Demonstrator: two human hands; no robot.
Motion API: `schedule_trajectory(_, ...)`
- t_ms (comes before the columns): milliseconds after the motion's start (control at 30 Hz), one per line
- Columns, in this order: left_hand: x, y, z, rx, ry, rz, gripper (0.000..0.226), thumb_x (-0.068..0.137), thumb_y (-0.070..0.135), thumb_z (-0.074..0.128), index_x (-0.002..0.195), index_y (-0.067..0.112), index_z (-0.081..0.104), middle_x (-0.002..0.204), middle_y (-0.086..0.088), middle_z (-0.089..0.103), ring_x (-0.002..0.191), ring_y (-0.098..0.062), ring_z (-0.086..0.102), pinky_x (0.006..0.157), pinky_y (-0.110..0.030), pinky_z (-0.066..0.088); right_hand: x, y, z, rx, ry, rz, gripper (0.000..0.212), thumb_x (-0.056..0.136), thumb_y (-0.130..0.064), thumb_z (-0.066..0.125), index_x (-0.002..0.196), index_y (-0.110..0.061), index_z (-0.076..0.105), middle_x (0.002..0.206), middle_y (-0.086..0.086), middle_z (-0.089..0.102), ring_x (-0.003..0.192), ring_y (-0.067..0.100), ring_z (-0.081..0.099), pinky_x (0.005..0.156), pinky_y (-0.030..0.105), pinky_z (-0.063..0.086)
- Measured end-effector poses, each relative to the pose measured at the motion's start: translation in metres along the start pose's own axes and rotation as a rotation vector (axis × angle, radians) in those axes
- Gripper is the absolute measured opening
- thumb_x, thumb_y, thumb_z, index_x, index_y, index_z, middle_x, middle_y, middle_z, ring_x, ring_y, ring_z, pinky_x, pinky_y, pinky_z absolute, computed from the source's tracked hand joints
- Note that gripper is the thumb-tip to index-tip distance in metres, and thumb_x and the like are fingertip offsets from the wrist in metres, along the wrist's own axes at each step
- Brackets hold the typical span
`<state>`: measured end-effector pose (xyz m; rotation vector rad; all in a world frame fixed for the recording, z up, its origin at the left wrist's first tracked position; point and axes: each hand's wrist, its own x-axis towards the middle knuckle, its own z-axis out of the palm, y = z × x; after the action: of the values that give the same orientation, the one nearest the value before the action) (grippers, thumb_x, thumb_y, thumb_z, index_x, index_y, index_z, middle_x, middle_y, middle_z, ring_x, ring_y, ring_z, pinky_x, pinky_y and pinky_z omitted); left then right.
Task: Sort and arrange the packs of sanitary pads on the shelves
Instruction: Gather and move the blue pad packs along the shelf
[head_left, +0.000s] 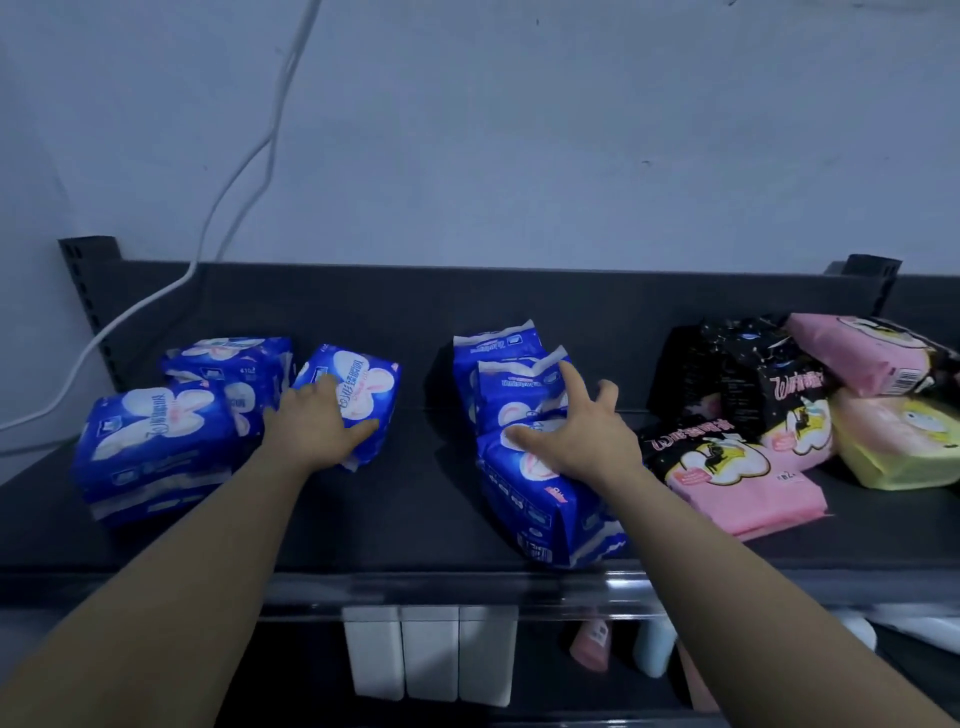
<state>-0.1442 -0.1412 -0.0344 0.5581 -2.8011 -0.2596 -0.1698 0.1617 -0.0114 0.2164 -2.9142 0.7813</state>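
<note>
Blue packs of sanitary pads lie on a dark shelf (415, 519). My left hand (311, 421) grips one blue pack (363, 384) at the shelf's left middle, beside two more blue packs (156, 441) at the far left. My right hand (576, 436) rests with fingers spread on the front blue pack (545, 509) of a centre row; two other blue packs (509, 364) stand behind it. At the right sit black-and-pink packs (727, 467), a pink pack (862, 353) and a yellow pack (898, 447).
A white cable (244, 171) runs down the wall to the shelf's left end. Dark shelf brackets (83, 270) stand at both back corners. Below the front rail (441, 592) a lower shelf holds white boxes (431, 654) and small bottles (592, 644).
</note>
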Motion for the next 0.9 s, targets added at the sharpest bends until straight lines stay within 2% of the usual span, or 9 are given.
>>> schedule_trajectory(67, 0.003, -0.001, 0.0, -0.1, -0.07, -0.081, 0.093, 0.075, 0.07, 0.063, 0.145, 0.016, 0.033, 0.149, -0.014, 0.025, 0.134, -0.036, 0.027, 0.106, -0.051, 0.035, -0.002, 0.002, -0.005, -0.02, -0.008, 0.012, 0.105, 0.066, -0.074, 0.063, 0.148, -0.042, 0.007, 0.147, 0.007, 0.021, 0.119, 0.032, 0.053, 0.088, 0.039, 0.043)
schedule_trajectory(167, 0.01, 0.003, 0.005, -0.016, -0.075, -0.132, 0.1, 0.061, 0.076, 0.07, 0.14, 0.025, 0.036, 0.154, -0.016, 0.005, 0.142, -0.039, 0.01, 0.111, -0.055, 0.023, -0.004, 0.007, -0.01, -0.024, -0.054, 0.062, 0.108, 0.065, -0.078, 0.062, 0.149, -0.038, 0.007, 0.141, 0.008, 0.033, 0.118, 0.032, 0.054, 0.089, 0.04, 0.042)
schedule_trajectory(333, 0.007, 0.014, 0.003, -0.078, -0.098, -0.114, 0.086, 0.066, 0.052, 0.077, 0.134, 0.023, 0.034, 0.138, -0.017, 0.027, 0.123, -0.042, 0.039, 0.097, -0.048, 0.042, -0.004, 0.011, -0.003, -0.038, -0.044, 0.078, 0.107, 0.063, -0.083, 0.057, 0.145, -0.032, 0.013, 0.135, 0.005, 0.052, 0.118, 0.028, 0.054, 0.088, 0.04, 0.041)
schedule_trajectory(433, -0.014, 0.031, 0.0, -0.067, -0.104, -0.068, 0.081, 0.061, 0.053, 0.077, 0.124, 0.026, 0.034, 0.131, -0.012, 0.031, 0.12, -0.037, 0.039, 0.092, -0.045, 0.044, -0.004, 0.01, -0.004, -0.018, -0.03, 0.089, 0.106, 0.063, -0.082, 0.059, 0.143, -0.028, 0.015, 0.133, 0.004, 0.054, 0.117, 0.028, 0.055, 0.087, 0.041, 0.042)
schedule_trajectory(567, -0.044, 0.054, -0.008, -0.066, -0.212, -0.041, 0.106, 0.058, 0.056, 0.077, 0.141, 0.028, 0.017, 0.136, -0.012, 0.025, 0.126, -0.036, 0.034, 0.091, -0.042, 0.04, -0.006, 0.009, -0.006, -0.001, -0.038, 0.108, 0.106, 0.062, -0.081, 0.06, 0.141, -0.025, 0.017, 0.132, 0.006, 0.055, 0.115, 0.029, 0.057, 0.089, 0.042, 0.044)
schedule_trajectory(667, -0.061, 0.062, -0.024, -0.098, -0.343, -0.07, 0.132, 0.051, 0.071, 0.078, 0.152, 0.032, 0.002, 0.15, -0.013, 0.014, 0.138, -0.036, 0.024, 0.104, -0.044, 0.034, -0.009, 0.012, -0.017, -0.003, -0.078, 0.135, 0.104, 0.064, -0.079, 0.062, 0.139, -0.018, 0.023, 0.133, 0.006, 0.055, 0.116, 0.029, 0.056, 0.085, 0.04, 0.042)
schedule_trajectory(767, -0.062, 0.06, -0.031, -0.335, -0.383, -0.163, 0.126, 0.049, 0.089, 0.063, 0.149, 0.027, 0.021, 0.153, -0.011, 0.013, 0.141, -0.036, 0.025, 0.11, -0.048, 0.031, -0.014, 0.024, -0.032, 0.074, -0.177, 0.225, 0.099, 0.066, -0.073, 0.068, 0.134, -0.008, 0.039, 0.128, 0.009, 0.057, 0.107, 0.028, 0.059, 0.088, 0.038, 0.046)
schedule_trajectory(833, -0.062, 0.056, -0.025, -0.597, -0.329, -0.204, 0.107, 0.054, 0.08, 0.072, 0.137, 0.024, 0.032, 0.145, -0.009, 0.031, 0.126, -0.032, 0.045, 0.104, -0.045, 0.041, -0.02, 0.033, -0.033, 0.275, -0.256, 0.275, 0.087, 0.066, -0.065, 0.075, 0.126, -0.006, 0.052, 0.112, 0.006, 0.063, 0.091, 0.023, 0.063, 0.083, 0.035, 0.051)
schedule_trajectory(900, -0.069, 0.056, -0.015, -0.834, -0.308, -0.223, 0.105, 0.057, 0.058, 0.086, 0.137, 0.027, 0.026, 0.133, 0.001, 0.044, 0.111, -0.026, 0.057, 0.096, -0.045, 0.05, -0.024, 0.04, -0.028, 0.44, -0.271, 0.278, 0.073, 0.065, -0.057, 0.08, 0.117, -0.009, 0.06, 0.097, 0.001, 0.068, 0.078, 0.017, 0.068, 0.066, 0.028, 0.052)
